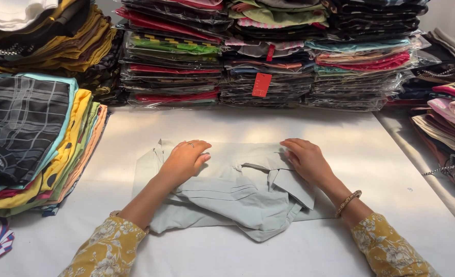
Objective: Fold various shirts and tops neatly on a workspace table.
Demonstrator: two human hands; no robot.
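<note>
My left hand [184, 161] lies flat, fingers spread, on the pale grey shirt [227, 192]. My right hand [307, 161] presses palm-down, gripping nothing, on its right portion beside the folded sleeve. The shirt lies mid-tabletop [391, 169], long axis left to right, directly beneath both hands. Wrapped garment stacks [268, 56] stand behind it.

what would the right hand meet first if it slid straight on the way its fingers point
The right hand points up and left across the pale grey-green folded shirt. Past the shirt's far edge lies bare white table, then probably the plastic-wrapped clothes stacks, though depth is unclear.
</note>
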